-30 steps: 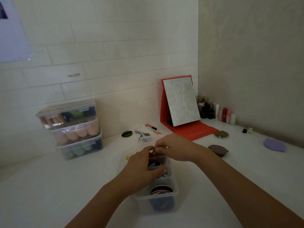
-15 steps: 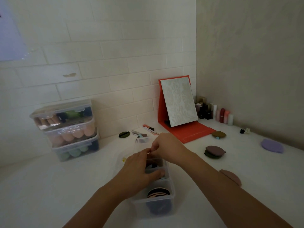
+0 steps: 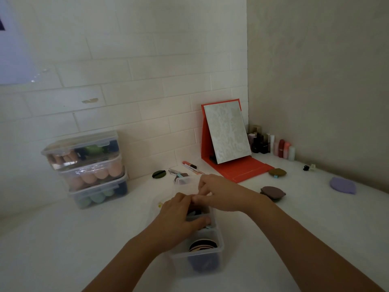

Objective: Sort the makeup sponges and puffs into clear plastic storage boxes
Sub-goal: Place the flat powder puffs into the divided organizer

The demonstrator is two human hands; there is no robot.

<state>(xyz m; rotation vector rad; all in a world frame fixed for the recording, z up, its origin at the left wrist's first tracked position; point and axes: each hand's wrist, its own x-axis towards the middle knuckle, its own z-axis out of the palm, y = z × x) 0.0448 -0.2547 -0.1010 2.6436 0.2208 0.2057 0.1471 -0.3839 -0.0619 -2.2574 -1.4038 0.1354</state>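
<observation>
The clear plastic box (image 3: 219, 252) sits lengthwise near the middle of the bench (image 3: 63, 245), its lid off. Its near compartment holds round puffs (image 3: 203, 245) stacked flat, dark and pale ones together. More dark pieces show in the compartment beyond it, half hidden by the hands.

The left hand (image 3: 179, 216) lies over the box's left wall with its thumb across the middle compartment. The right hand (image 3: 219, 194) reaches in over the far end. Both sets of fingers are curled and their tips meet above the box. They seem to pinch something small between them, but I cannot tell what, or whether either hand really grips anything.

Just behind the hands stands a small clear container (image 3: 185, 182). A brown puff (image 3: 272, 191) lies to the right of the right wrist, with an olive puff (image 3: 277, 172) behind it. A purple puff (image 3: 343, 185) lies near the bench's right edge by the wall, and a dark green puff (image 3: 159, 174) towards the back edge, beside some pens (image 3: 191, 166).

At the back left, against the tiled wall, three lidded clear boxes (image 3: 88, 167) are stacked, filled with peach, green and dark sponges. A red folding mirror (image 3: 227, 140) stands in the back corner, with a row of small bottles (image 3: 271, 144) just beside it.
</observation>
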